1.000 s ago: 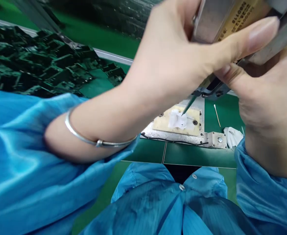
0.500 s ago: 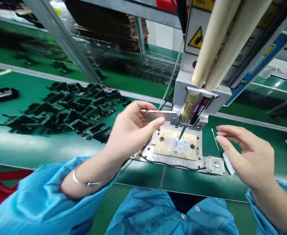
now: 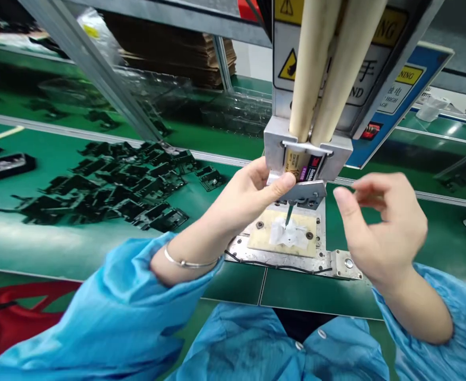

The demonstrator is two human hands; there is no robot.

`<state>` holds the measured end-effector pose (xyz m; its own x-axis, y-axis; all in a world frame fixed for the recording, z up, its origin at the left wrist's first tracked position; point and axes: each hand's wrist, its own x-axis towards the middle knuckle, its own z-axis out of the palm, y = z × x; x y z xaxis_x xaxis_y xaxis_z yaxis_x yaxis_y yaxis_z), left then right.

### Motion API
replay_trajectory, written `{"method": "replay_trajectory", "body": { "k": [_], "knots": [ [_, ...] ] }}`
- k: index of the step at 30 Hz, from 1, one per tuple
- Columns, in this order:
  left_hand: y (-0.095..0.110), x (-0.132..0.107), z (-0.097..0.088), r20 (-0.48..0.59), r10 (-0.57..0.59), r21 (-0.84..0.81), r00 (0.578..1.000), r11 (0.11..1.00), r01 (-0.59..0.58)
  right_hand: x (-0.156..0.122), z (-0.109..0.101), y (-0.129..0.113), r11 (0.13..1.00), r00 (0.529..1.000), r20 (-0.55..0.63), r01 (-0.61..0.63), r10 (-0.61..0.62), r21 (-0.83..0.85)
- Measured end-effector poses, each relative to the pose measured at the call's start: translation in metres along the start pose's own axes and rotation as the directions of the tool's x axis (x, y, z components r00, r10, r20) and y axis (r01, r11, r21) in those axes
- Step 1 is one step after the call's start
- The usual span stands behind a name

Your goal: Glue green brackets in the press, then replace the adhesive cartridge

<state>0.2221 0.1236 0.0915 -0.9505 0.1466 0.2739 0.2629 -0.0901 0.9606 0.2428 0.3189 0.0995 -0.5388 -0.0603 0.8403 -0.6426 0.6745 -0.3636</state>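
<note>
My left hand (image 3: 252, 193) pinches a flat metal plate (image 3: 306, 191) by its left end, thumb on the near side. The plate lies across the lower front of the adhesive cartridge (image 3: 302, 163), which sits in a metal holder (image 3: 277, 143) on the upright machine. Below the plate a thin green nozzle (image 3: 289, 214) points down at a crumpled white tissue (image 3: 290, 234). That tissue rests on a cream-coloured block (image 3: 261, 242) fixed to the machine's base. To the right of the holder, my right hand (image 3: 387, 233) hovers with nothing in it, thumb apart from the bent fingers.
Many black plastic parts (image 3: 114, 185) lie piled on the green table at left, near a black tray (image 3: 6, 166). Two pale tubes (image 3: 316, 79) rise above the cartridge. Clear plastic trays (image 3: 236, 114) and stacked cardboard (image 3: 169, 50) stand behind, past a slanted metal post (image 3: 90, 63).
My left hand has moved right, bringing the metal plate from beside the holder to across its lower front. My right hand has risen and come closer to the holder.
</note>
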Motion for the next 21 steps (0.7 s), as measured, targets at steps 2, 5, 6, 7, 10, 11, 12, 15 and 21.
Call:
{"method": "replay_trajectory", "body": {
  "k": [2, 5, 6, 7, 10, 11, 12, 15, 21],
  "knots": [
    [0.002, 0.007, -0.001, 0.081, -0.052, -0.031, 0.995, 0.998, 0.055, 0.006, 0.012, 0.004, 0.96, 0.967, 0.067, -0.252, 0.246, 0.124],
    [0.008, 0.011, 0.002, 0.059, -0.098, -0.025, 0.993, 0.995, 0.1, 0.011, 0.026, 0.012, 0.755, 0.824, 0.446, -0.53, 0.35, 0.386],
    [0.01, 0.011, 0.003, 0.058, -0.109, -0.034, 0.992, 0.993, 0.111, 0.011, 0.029, 0.014, 0.669, 0.774, 0.548, -0.592, 0.317, 0.449],
    [0.011, 0.01, 0.004, 0.059, -0.117, -0.042, 0.991, 0.992, 0.12, 0.01, 0.031, 0.015, 0.59, 0.736, 0.615, -0.639, 0.282, 0.494],
    [0.014, 0.009, 0.007, 0.041, -0.124, -0.066, 0.991, 0.99, 0.126, 0.003, 0.034, 0.015, 0.424, 0.692, 0.673, -0.709, 0.263, 0.564],
    [0.015, 0.009, 0.008, 0.032, -0.125, -0.073, 0.992, 0.989, 0.127, 0.0, 0.035, 0.014, 0.396, 0.693, 0.668, -0.713, 0.273, 0.578],
    [0.016, 0.01, 0.009, 0.026, -0.126, -0.076, 0.992, 0.989, 0.127, -0.002, 0.036, 0.013, 0.386, 0.701, 0.654, -0.708, 0.285, 0.591],
    [0.018, 0.011, 0.009, 0.016, -0.116, -0.042, 0.993, 0.992, 0.117, -0.006, 0.039, 0.011, 0.473, 0.749, 0.592, -0.654, 0.298, 0.59],
    [-0.006, -0.009, 0.008, -0.14, 0.011, 0.167, 0.99, 0.986, 0.013, -0.005, 0.037, 0.014, 0.683, 0.8, 0.538, -0.551, 0.267, 0.48]
  ]
}}
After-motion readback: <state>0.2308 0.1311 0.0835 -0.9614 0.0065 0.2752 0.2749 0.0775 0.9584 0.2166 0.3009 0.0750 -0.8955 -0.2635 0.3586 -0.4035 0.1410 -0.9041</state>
